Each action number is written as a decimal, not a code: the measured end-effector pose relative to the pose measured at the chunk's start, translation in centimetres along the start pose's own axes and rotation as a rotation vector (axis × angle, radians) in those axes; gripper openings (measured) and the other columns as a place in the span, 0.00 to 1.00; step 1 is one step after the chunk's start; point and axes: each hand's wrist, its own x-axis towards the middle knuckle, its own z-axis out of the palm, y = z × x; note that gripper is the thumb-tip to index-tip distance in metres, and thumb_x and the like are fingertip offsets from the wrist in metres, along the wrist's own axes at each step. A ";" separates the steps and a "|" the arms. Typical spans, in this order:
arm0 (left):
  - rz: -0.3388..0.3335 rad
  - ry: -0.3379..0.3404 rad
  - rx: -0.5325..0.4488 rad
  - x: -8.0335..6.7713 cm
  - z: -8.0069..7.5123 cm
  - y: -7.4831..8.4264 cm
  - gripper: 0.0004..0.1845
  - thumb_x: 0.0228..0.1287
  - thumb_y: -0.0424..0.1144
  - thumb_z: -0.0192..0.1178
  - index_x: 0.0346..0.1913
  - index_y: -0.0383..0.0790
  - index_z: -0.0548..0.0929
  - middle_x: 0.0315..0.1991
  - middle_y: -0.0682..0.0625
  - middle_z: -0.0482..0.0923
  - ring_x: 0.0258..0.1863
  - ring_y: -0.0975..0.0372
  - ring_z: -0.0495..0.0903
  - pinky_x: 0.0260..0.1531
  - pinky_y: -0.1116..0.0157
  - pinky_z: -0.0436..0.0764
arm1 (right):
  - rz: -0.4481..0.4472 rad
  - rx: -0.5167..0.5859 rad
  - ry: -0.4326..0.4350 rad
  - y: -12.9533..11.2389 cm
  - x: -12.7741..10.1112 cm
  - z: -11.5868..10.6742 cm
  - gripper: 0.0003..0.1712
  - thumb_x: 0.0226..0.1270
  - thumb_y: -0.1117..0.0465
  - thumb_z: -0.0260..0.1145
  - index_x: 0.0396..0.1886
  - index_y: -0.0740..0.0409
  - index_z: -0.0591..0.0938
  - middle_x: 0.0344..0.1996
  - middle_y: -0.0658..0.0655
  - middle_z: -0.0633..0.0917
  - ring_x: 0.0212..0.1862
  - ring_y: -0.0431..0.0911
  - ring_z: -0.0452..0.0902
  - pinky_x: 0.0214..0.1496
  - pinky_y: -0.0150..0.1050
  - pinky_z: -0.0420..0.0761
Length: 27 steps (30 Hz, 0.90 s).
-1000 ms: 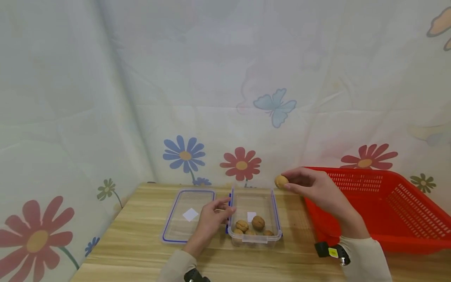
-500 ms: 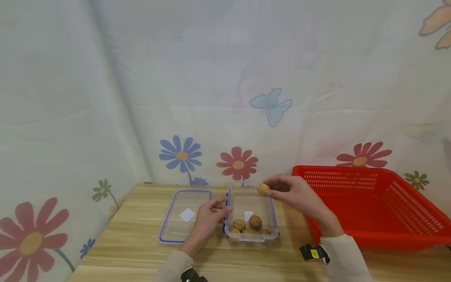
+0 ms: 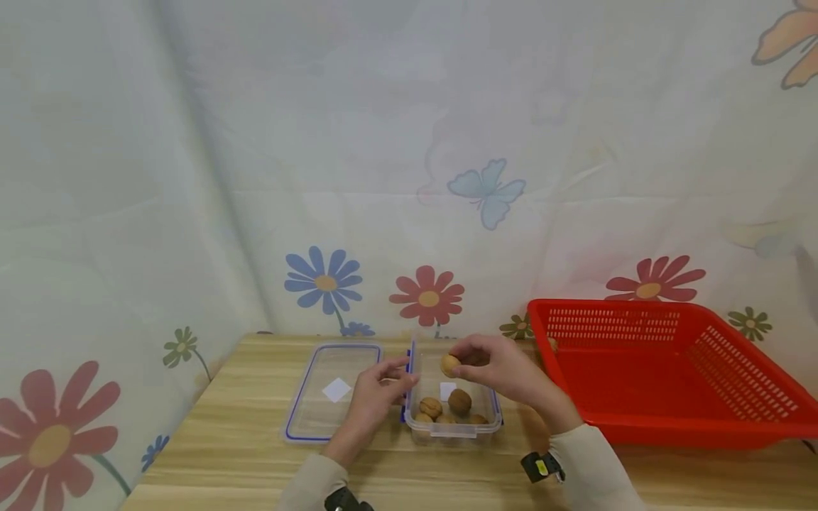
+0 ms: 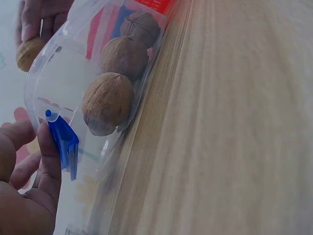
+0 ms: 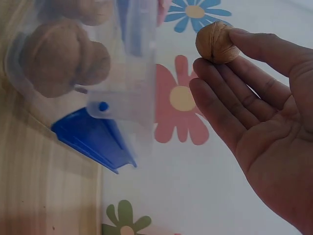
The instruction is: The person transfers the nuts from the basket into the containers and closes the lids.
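From the head view, my right hand (image 3: 505, 372) pinches a walnut (image 3: 450, 365) at its fingertips, held in the air over the far end of the clear container (image 3: 451, 397). My left hand (image 3: 377, 397) rests against the container's left wall, beside the blue-rimmed lid (image 3: 332, 390) lying flat on the table (image 3: 255, 440). A few more nuts (image 3: 447, 408) sit at the near end of the container, and the red basket (image 3: 652, 369) stands well to the right.

From the left wrist, my fingers (image 4: 46, 161) press on the blue clasp (image 4: 64, 142) at the container's side; I think they are only lightly curled, though the picture is close and cropped.

From the right wrist, the walnut (image 5: 215, 41) sits between thumb and fingertips (image 5: 215, 73), the palm otherwise spread.

I judge the nut light, hard and stiff, round enough to roll out of a loose pinch, so holding it across its widest part suits it. The thin plastic box looks light enough to slide, which is why bracing its wall helps.
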 end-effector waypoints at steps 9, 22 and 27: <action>-0.009 0.006 -0.002 0.0 0.1 0.1 0.24 0.70 0.34 0.72 0.64 0.27 0.82 0.41 0.43 0.84 0.33 0.61 0.84 0.31 0.66 0.88 | 0.014 -0.001 -0.059 0.6 0.7 1.6 0.13 0.72 0.61 0.75 0.53 0.57 0.88 0.43 0.49 0.89 0.44 0.45 0.86 0.51 0.39 0.89; -0.007 0.001 0.004 -0.1 -0.1 0.0 0.24 0.71 0.34 0.72 0.64 0.27 0.82 0.42 0.42 0.84 0.34 0.60 0.85 0.33 0.65 0.89 | 0.025 -0.051 -0.080 1.4 1.6 4.3 0.12 0.69 0.63 0.77 0.50 0.59 0.89 0.42 0.48 0.89 0.43 0.43 0.84 0.52 0.42 0.88; -0.002 -0.005 -0.002 0.0 -0.1 -0.1 0.24 0.71 0.35 0.72 0.65 0.27 0.82 0.42 0.42 0.84 0.34 0.60 0.85 0.34 0.64 0.89 | 0.021 -0.078 -0.064 1.5 2.1 4.9 0.12 0.70 0.63 0.77 0.50 0.60 0.89 0.42 0.50 0.89 0.43 0.43 0.84 0.51 0.42 0.88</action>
